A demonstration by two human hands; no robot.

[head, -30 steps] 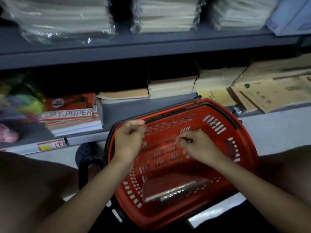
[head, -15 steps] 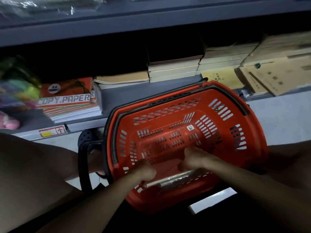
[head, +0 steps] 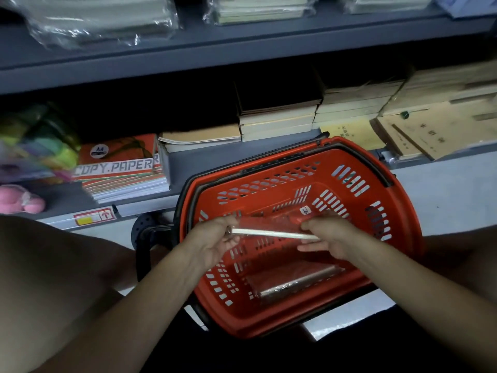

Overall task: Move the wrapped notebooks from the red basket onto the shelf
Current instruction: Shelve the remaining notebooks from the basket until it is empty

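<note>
- Both hands, left hand (head: 215, 244) and right hand (head: 326, 238), now grip a wrapped notebook (head: 271, 229) lifted above the red basket (head: 398, 254).
- Another wrapped pack (head: 293, 282) remains inside the basket.

Left hand (head: 215, 244), right hand (head: 329, 238) grip wrapped notebook (head: 271, 227) above red basket (head: 398, 251); second notebook (head: 293, 282) inside.

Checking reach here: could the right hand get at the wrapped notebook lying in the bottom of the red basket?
Probably not yet: the right hand shares a grip on another wrapped notebook above it; otherwise the remaining notebook lies uncovered.
</note>
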